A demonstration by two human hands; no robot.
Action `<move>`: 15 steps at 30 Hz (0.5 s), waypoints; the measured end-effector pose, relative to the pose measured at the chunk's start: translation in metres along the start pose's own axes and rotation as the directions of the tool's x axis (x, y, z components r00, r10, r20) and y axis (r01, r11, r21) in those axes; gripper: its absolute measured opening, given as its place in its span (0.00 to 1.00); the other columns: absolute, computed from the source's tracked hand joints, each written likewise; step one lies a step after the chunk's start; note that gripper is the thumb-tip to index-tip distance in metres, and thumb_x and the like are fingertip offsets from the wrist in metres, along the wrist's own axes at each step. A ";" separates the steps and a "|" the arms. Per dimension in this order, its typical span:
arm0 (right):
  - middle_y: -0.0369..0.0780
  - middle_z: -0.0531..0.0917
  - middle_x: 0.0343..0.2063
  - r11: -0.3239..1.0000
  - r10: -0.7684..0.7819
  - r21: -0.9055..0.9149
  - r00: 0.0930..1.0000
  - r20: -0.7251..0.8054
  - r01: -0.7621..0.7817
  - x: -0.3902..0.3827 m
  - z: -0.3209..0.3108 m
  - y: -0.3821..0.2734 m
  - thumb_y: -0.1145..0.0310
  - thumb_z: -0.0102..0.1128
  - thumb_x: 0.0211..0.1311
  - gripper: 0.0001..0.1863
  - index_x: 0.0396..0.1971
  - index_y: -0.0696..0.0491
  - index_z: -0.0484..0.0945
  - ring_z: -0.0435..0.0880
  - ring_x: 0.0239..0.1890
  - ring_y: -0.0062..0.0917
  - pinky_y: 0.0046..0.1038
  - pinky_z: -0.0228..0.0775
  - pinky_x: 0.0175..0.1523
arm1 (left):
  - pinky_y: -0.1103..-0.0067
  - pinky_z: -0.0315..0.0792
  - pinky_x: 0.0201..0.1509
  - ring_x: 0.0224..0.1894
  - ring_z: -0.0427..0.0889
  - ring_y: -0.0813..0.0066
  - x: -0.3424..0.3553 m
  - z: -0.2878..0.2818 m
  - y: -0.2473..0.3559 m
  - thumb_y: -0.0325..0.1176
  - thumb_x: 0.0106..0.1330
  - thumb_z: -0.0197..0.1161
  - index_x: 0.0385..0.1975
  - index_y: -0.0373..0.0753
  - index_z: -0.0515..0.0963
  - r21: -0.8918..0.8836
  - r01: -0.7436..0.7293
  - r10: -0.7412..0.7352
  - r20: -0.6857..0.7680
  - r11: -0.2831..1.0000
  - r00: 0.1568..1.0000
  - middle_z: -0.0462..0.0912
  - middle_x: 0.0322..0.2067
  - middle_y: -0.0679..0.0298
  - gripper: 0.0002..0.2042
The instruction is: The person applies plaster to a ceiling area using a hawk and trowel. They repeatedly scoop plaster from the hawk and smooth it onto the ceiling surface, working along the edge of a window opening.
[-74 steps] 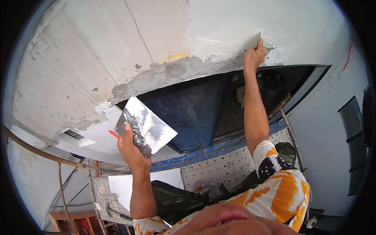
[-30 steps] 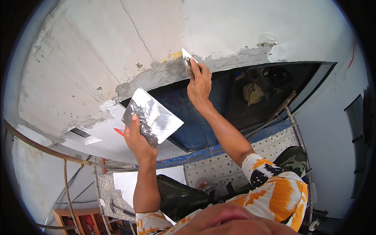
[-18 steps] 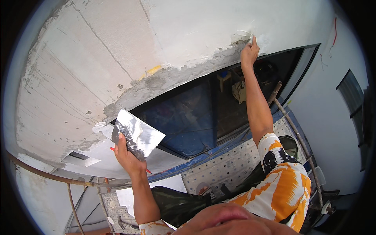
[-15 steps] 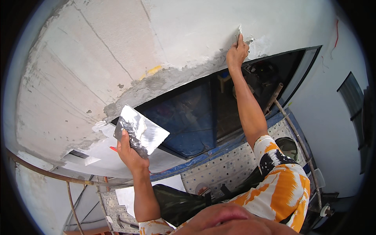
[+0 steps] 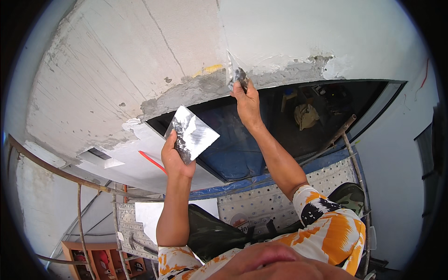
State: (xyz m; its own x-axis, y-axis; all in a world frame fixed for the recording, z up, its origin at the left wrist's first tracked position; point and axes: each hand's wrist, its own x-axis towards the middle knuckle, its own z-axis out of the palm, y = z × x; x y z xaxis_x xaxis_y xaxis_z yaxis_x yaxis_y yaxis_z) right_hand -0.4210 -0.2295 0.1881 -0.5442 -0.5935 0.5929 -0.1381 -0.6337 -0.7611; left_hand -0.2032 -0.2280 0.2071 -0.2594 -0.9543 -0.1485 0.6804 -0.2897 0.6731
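Note:
My left hand (image 5: 178,156) grips a flat rectangular metal plate (image 5: 208,138) by its dark, smeared edge, with white putty spread across its face. Farther up and to the right, my right hand (image 5: 248,103) is closed round the dark handle of a putty knife (image 5: 231,67). The knife's thin blade points up at the wall (image 5: 284,30), beside a strip of rough grey cement (image 5: 205,87) and a yellow patch (image 5: 208,70). Whether the blade touches the wall, I cannot tell. White putty lines the seam where the smoother panel begins.
Below the wall edge lies a dark glazed opening (image 5: 233,135) with blue sheeting. I am on a perforated platform (image 5: 275,200) railed with poles (image 5: 355,161). A hammer (image 5: 142,246) and a white sheet (image 5: 148,219) lie at left, above an orange shelf unit (image 5: 95,254).
My right hand has moved the putty knife left along the wall, from the chipped spot to near the yellow patch. The view has shifted, and the plate stays in my left hand.

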 end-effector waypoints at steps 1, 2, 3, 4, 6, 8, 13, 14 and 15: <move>0.43 0.79 0.48 0.891 0.243 0.379 0.968 0.067 -0.250 -0.007 -0.009 -0.009 0.65 0.50 0.74 0.21 0.61 0.58 0.68 0.82 0.46 0.29 0.40 0.76 0.56 | 0.71 0.79 0.46 0.42 0.85 0.69 0.003 0.000 -0.002 0.34 0.72 0.50 0.50 0.35 0.74 -0.009 0.067 -0.068 -0.066 0.998 0.995 0.83 0.43 0.61 0.13; 0.44 0.79 0.49 0.872 0.122 0.454 0.979 0.162 -0.184 -0.016 -0.014 -0.017 0.63 0.48 0.74 0.21 0.59 0.61 0.69 0.82 0.48 0.32 0.43 0.74 0.59 | 0.72 0.80 0.45 0.41 0.85 0.70 0.006 0.000 -0.005 0.34 0.71 0.51 0.50 0.36 0.75 -0.018 0.120 -0.121 -0.077 0.993 0.990 0.84 0.42 0.62 0.13; 0.44 0.79 0.51 0.844 0.060 0.513 0.978 0.199 -0.156 -0.025 -0.019 -0.026 0.60 0.47 0.75 0.22 0.57 0.64 0.69 0.82 0.50 0.35 0.46 0.73 0.62 | 0.73 0.80 0.43 0.40 0.85 0.70 0.008 0.002 -0.008 0.34 0.71 0.51 0.49 0.36 0.75 -0.013 0.179 -0.179 -0.138 0.984 0.974 0.84 0.42 0.62 0.12; 0.46 0.78 0.55 0.874 -0.089 0.482 0.954 0.288 -0.064 -0.031 -0.019 -0.034 0.60 0.48 0.74 0.22 0.58 0.61 0.71 0.79 0.54 0.35 0.41 0.71 0.62 | 0.73 0.80 0.43 0.40 0.85 0.70 0.010 0.004 -0.011 0.34 0.71 0.51 0.49 0.37 0.75 0.005 0.207 -0.205 -0.129 0.978 0.970 0.84 0.41 0.62 0.12; 0.44 0.77 0.54 0.945 -0.297 0.264 0.843 0.448 0.192 -0.041 -0.020 -0.048 0.64 0.51 0.73 0.19 0.58 0.56 0.73 0.77 0.55 0.34 0.38 0.71 0.60 | 0.74 0.79 0.43 0.40 0.85 0.71 0.010 0.011 -0.017 0.34 0.71 0.51 0.48 0.37 0.76 -0.003 0.217 -0.217 -0.076 0.976 0.973 0.84 0.41 0.62 0.12; 0.43 0.74 0.56 0.929 -0.281 0.011 0.683 0.675 0.370 -0.048 -0.024 -0.058 0.77 0.56 0.63 0.24 0.60 0.48 0.74 0.72 0.57 0.39 0.36 0.69 0.59 | 0.75 0.79 0.43 0.40 0.85 0.71 0.004 0.016 -0.020 0.34 0.70 0.52 0.47 0.38 0.77 -0.014 0.238 -0.239 -0.043 0.971 0.970 0.85 0.41 0.63 0.11; 0.42 0.74 0.54 0.847 -0.112 -0.323 0.735 0.668 0.422 -0.049 -0.068 -0.056 0.83 0.54 0.62 0.25 0.58 0.48 0.76 0.74 0.54 0.36 0.30 0.68 0.58 | 0.72 0.78 0.43 0.40 0.85 0.75 -0.014 0.026 -0.024 0.36 0.70 0.55 0.44 0.41 0.79 0.000 0.304 -0.304 0.024 0.953 0.952 0.86 0.38 0.65 0.10; 0.42 0.75 0.53 0.848 -0.088 -0.348 0.754 0.651 0.400 -0.048 -0.078 -0.053 0.83 0.53 0.62 0.25 0.58 0.47 0.76 0.74 0.55 0.35 0.30 0.68 0.58 | 0.72 0.77 0.46 0.42 0.84 0.74 -0.015 0.027 -0.025 0.37 0.71 0.54 0.46 0.40 0.78 -0.019 0.281 -0.281 0.019 0.960 0.960 0.85 0.40 0.64 0.11; 0.42 0.75 0.53 0.856 -0.119 -0.326 0.766 0.631 0.401 -0.051 -0.084 -0.050 0.84 0.53 0.61 0.26 0.58 0.47 0.77 0.74 0.55 0.35 0.30 0.68 0.58 | 0.71 0.76 0.49 0.44 0.84 0.73 -0.015 0.028 -0.025 0.37 0.72 0.53 0.48 0.40 0.77 -0.039 0.263 -0.262 0.033 0.964 0.964 0.84 0.42 0.64 0.12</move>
State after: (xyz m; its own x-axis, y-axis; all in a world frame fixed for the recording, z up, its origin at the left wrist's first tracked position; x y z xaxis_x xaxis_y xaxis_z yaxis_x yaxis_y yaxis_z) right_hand -0.4558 -0.1262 0.1742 0.1216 -0.6930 0.7106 -0.6066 -0.6186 -0.4994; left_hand -0.2358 -0.2046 0.2130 -0.4510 -0.8420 -0.2961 0.6146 -0.5335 0.5811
